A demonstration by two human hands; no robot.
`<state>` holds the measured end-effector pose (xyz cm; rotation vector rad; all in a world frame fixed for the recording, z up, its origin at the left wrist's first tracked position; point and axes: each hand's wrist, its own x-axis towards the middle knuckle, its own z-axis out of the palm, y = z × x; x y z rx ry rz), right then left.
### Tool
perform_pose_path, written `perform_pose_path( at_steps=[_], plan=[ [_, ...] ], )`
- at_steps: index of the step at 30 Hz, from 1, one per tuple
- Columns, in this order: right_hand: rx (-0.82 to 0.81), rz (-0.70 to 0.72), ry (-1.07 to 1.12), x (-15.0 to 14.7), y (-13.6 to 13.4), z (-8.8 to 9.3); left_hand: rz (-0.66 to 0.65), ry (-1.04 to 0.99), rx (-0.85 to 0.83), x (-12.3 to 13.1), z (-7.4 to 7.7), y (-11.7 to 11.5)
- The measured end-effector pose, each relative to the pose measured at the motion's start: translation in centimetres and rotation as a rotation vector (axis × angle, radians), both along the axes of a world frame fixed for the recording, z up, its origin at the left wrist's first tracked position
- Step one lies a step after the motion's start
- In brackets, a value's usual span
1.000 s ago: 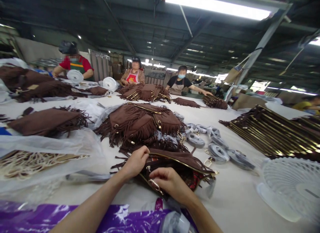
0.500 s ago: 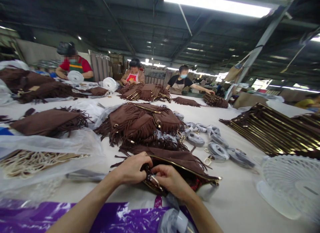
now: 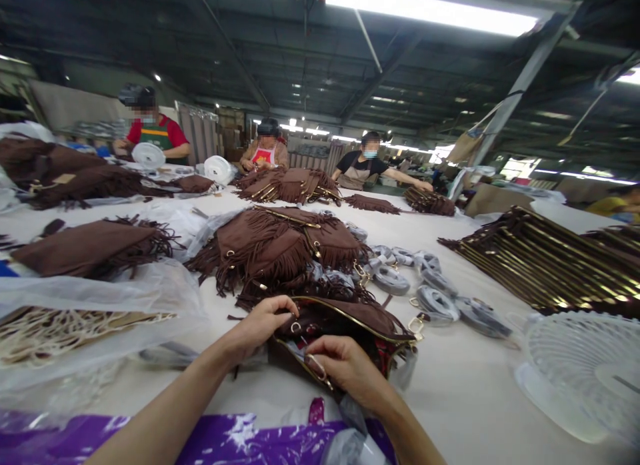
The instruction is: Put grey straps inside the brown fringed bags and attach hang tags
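A dark brown fringed bag (image 3: 345, 312) lies on the table in front of me, its gold zipper gaping and some red lining showing inside. My left hand (image 3: 265, 325) has thumb and fingers closed on the bag's rim at the left end of the opening, beside a small gold ring (image 3: 296, 327). At the near edge of the opening, my right hand (image 3: 347, 368) pinches a gold clasp (image 3: 319, 370). Grey plastic-wrapped strap (image 3: 355, 415) runs down below this hand to a wrapped coil (image 3: 355, 448).
Behind the bag is a heap of brown fringed bags (image 3: 270, 245). Wrapped strap coils (image 3: 435, 302) lie to its right, near stacked gold-zippered bags (image 3: 550, 258) and a white plastic basket (image 3: 585, 365). Purple plastic (image 3: 240, 438) covers the near edge. Several people work across the table.
My left hand has moved left and let go of the dark piece with metal fittings, now gripping the rim. The bag's mouth is wider. My right hand stays on the clasp, slightly lower.
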<state>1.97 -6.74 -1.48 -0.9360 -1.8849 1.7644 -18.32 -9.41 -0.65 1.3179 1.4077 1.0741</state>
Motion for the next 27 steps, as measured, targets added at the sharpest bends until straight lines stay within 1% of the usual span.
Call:
perform_pose_path(
  at_steps=[6, 9, 12, 15, 18, 21, 24, 27],
  plan=[
    [0.102, -0.1, -0.029, -0.7, 0.1, -0.8, 0.032, -0.124, -0.053, 0.3, 0.1, 0.0],
    [0.077, -0.143, 0.019, -0.8, 0.3, -1.2, 0.021, -0.152, -0.066, 0.4, 0.3, -0.1],
    [0.042, -0.139, 0.058, -0.9, 0.3, -1.3, -0.003, -0.165, -0.071, 0.4, 0.6, -0.3],
    [0.095, -0.148, 0.092, -1.3, 0.1, -1.1, -0.039, -0.148, -0.076, 0.4, 0.6, -0.5],
    [0.157, -0.122, 0.105, -1.6, -0.1, -0.9, -0.064, -0.127, -0.083, 0.3, 0.6, -0.5],
    [0.194, -0.129, 0.118, -1.7, -0.2, -1.0, -0.095, -0.114, -0.061, 0.2, 0.9, -0.6],
    [0.202, -0.16, 0.135, -1.8, -0.1, -1.4, -0.163, -0.06, -0.029, 0.1, 1.2, -0.8],
    [0.165, -0.155, 0.126, -1.8, 0.0, -1.7, -0.145, -0.008, -0.055, 0.2, 1.1, -0.9]
  ],
)
